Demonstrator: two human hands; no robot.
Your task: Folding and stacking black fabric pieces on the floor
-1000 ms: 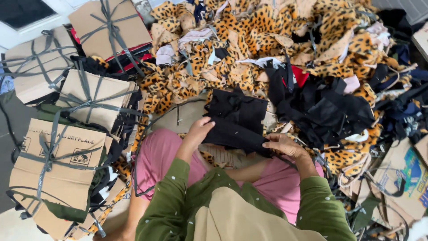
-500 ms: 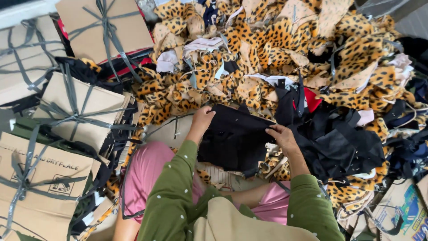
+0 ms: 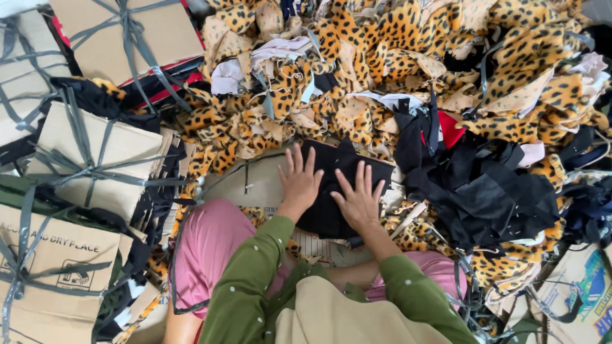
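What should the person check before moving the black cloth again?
1. Left hand flat on the black cloth: ok.
2. Right hand flat on it, fingers spread: ok.
3. Cloth lying on the cardboard sheet: ok.
4. Cloth smooth with no folds: cannot tell, too dark.
5. Leopard-print scraps off the cloth: ok, they lie beside it.
6. Black scrap pile apart from it: cannot tell.
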